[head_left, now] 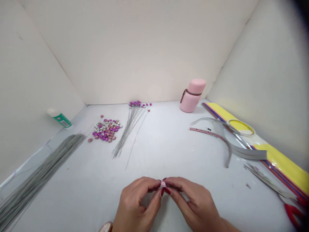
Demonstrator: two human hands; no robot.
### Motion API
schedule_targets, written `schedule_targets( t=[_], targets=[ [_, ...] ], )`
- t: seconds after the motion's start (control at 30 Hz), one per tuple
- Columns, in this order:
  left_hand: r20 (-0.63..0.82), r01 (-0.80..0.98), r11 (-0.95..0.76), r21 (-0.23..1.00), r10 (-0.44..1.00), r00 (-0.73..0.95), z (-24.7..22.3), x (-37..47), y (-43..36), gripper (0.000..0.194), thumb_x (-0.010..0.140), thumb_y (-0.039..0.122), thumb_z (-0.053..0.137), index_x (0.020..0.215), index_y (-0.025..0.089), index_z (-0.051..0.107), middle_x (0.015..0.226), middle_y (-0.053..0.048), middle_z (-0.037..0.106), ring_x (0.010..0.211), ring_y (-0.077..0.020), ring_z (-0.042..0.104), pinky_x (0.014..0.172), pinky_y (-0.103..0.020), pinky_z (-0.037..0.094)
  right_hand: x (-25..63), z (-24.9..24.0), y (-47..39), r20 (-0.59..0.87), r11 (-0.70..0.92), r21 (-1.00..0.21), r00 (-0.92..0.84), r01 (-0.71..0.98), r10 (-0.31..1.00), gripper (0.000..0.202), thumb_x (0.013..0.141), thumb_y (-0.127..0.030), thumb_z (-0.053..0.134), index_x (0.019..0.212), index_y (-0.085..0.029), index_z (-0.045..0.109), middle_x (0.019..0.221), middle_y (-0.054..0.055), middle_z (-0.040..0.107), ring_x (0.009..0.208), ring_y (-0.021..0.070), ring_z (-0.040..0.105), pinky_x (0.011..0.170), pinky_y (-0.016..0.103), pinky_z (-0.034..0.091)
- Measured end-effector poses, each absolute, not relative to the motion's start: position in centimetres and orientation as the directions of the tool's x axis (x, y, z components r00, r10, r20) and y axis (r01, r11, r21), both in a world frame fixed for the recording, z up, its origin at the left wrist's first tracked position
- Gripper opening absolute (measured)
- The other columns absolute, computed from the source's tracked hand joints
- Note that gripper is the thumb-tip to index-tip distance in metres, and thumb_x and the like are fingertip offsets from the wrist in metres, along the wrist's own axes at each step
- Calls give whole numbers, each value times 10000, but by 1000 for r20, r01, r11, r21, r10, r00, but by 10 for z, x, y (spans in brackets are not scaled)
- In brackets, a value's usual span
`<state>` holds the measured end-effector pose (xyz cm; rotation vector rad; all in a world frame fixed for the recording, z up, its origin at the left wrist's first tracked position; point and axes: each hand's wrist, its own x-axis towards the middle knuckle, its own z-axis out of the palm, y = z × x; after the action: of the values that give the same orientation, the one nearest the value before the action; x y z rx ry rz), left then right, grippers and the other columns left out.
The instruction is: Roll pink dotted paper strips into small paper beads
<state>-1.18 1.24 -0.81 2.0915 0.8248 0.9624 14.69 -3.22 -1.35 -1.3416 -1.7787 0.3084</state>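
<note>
At the front middle of the table, my left hand (pixel 142 199) and my right hand (pixel 193 199) meet fingertip to fingertip. Between them they pinch a small pink paper star (pixel 163 183), partly covered by the fingers and thumbs. Farther off to the left lies a pile of small folded stars (pixel 107 130) in purple, silver and pink. Beside the pile, a bundle of thin wires (pixel 129 130) carries purple stars (pixel 135 103) at its far end. One separate wire (pixel 136 140) lies just right of that bundle, near a single pink star (pixel 148 110).
A thick sheaf of grey wires (pixel 45 177) runs along the left, near a green-and-white glue bottle (pixel 60 118). A pink flask (pixel 192 96) stands at the back right. Paper strips (pixel 212 133), a tape roll (pixel 252 130), yellow sheets (pixel 285 161) and red-handled scissors (pixel 293 214) lie on the right.
</note>
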Motion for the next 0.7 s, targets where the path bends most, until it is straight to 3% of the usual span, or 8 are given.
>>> schedule_targets(
  t=[0.13, 0.27, 0.4, 0.7],
  targets=[
    [454, 244, -634, 734, 725, 517, -9, -12, 15, 161, 708, 41, 569, 823, 150, 599, 716, -40, 666, 647, -128, 618, 598, -208, 497, 149, -13, -32, 462, 418, -646, -108, 639, 880, 173, 791, -77, 470, 889, -162, 584, 751, 36, 686, 659, 126, 639, 598, 189, 500],
    [493, 224, -693, 685, 668, 558, -8, -12, 18, 145, 697, 25, 558, 774, 146, 584, 644, -36, 653, 594, -126, 601, 562, -209, 479, 151, -13, -32, 505, 495, -574, -195, 652, 841, 192, 802, -65, 446, 903, -166, 574, 745, 32, 689, 658, 137, 640, 598, 207, 504],
    [435, 235, -694, 681, 641, 632, -5, -12, 20, 139, 720, 28, 521, 742, 152, 580, 617, -33, 638, 581, -123, 582, 557, -208, 462, 152, -16, -33, 546, 524, -505, -217, 686, 809, 190, 831, -83, 412, 903, -171, 564, 728, 33, 694, 634, 149, 646, 583, 225, 510],
    [316, 263, -648, 714, 634, 705, -10, -13, 23, 161, 707, 30, 489, 655, 155, 575, 598, -27, 619, 578, -121, 557, 556, -206, 425, 151, -20, -32, 513, 554, -475, -296, 684, 806, 212, 869, -122, 356, 922, -176, 554, 696, 42, 677, 609, 159, 634, 562, 236, 509]
  ],
)
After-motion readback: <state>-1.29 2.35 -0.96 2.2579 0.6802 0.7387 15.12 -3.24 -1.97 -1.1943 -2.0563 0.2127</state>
